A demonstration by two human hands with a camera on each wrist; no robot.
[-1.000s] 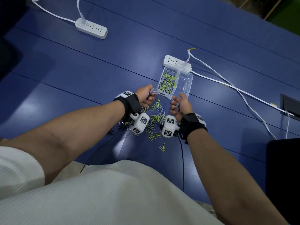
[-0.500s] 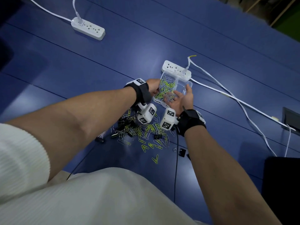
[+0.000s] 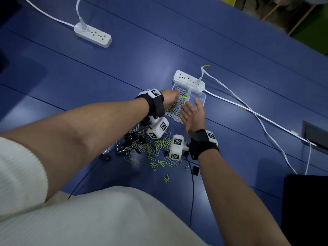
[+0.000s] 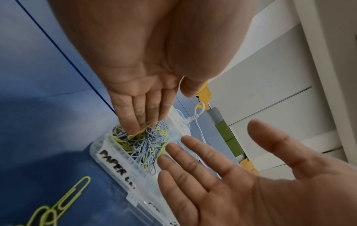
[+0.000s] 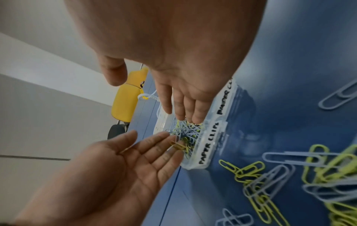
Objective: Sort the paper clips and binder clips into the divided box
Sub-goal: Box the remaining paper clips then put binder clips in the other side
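A clear divided box (image 3: 202,96) stands on the blue table. Its left compartment, labelled PAPER CLIPS (image 4: 119,166), holds a heap of yellow-green and pale blue paper clips (image 3: 179,105). My left hand (image 3: 171,99) reaches into that heap with straight fingers (image 4: 139,122) touching the clips (image 4: 146,146). My right hand (image 3: 193,109) hovers palm-open over the box's near edge, fingers (image 5: 185,110) spread above the clips (image 5: 189,131). A loose pile of paper clips (image 3: 152,148) mixed with black binder clips (image 3: 138,139) lies nearer me, under both wrists.
A white power strip (image 3: 189,80) touches the box's far side, its white cables (image 3: 248,107) trailing right. Another strip (image 3: 93,33) lies far left. One black binder clip (image 3: 195,170) and a black cable (image 3: 191,192) lie near my right forearm. A dark object (image 3: 305,201) sits at lower right.
Both hands moved forward from the loose pile to the box. They were curled around clips a second ago; now the fingers are straight over the paper-clip compartment.
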